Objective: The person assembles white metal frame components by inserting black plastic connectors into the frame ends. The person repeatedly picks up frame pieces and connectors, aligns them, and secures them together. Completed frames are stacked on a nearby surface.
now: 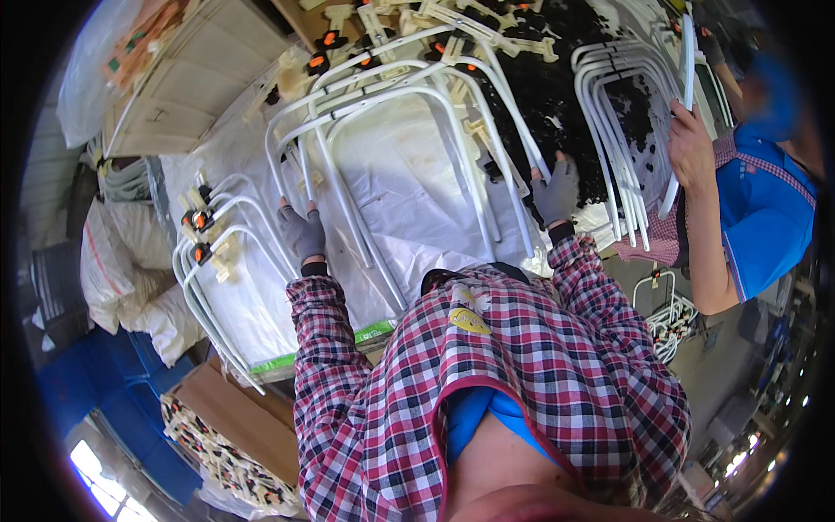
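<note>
My left hand [304, 232], in a grey fingerless glove, is open with its fingers apart. Its fingertips are at the lower ends of bent white tube legs on the left. At the right, my right hand [557, 193], gloved alike, closes around the leg end of the far U-shaped white tube frame [520, 122]; part of the grip is hidden. Nearer, overlapping U-shaped white frames [391, 103] lie between my hands. Black clips with orange parts [329, 40] and cream plastic pieces [487, 36] lie by the frames' far bends.
More white frames [228, 235] with clips lie at the left. Black small parts [557, 96] are heaped at the far right. A co-worker in blue [765, 209] handles a white tube beside stacked frames [600, 104]. A cardboard box [235, 418] stands lower left.
</note>
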### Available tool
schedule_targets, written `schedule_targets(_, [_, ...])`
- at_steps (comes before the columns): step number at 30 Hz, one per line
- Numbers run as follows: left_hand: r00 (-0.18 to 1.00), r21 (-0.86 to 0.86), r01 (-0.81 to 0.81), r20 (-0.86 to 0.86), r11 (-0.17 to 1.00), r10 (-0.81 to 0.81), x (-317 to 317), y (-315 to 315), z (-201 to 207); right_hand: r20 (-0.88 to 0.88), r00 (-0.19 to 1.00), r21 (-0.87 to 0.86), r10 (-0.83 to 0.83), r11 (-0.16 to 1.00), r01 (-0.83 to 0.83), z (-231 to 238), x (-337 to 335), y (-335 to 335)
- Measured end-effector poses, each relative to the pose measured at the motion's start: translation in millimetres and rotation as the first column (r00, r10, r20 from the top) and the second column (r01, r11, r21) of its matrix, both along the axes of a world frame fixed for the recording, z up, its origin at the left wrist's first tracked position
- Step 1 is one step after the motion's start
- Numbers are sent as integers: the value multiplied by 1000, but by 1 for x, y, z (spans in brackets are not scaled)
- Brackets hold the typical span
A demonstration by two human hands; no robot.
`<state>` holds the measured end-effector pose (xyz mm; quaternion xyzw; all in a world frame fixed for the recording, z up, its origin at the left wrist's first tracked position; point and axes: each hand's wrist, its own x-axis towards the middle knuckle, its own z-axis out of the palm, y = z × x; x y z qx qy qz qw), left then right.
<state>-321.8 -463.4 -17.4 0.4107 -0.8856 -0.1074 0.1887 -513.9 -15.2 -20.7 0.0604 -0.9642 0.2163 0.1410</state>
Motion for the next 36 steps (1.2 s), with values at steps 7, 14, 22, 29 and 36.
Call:
schedule_targets(7, [990, 307, -129, -8, 943, 138, -20, -46, -13, 371, 919, -23, 132, 991, -133, 8, 8, -25])
schedule_targets(14, [952, 250, 20, -299, 968, 58, 25, -26, 21, 269, 922, -104, 279, 960, -261, -19, 14, -27])
schedule_targets(22, [982, 130, -110, -140, 985, 128, 44, -9, 40, -61, 979, -120, 193, 973, -200, -17, 6, -78])
schedule_targets(29, [845, -30, -194, 502, 981, 183, 42, 6, -28, -77, 897, -53, 435, 897, -439, -25, -2, -71])
schedule_targets(36, [976, 143, -55, 218, 988, 23, 62, -20, -32, 433, 871, 84, 232, 952, -296, -50, 17, -126])
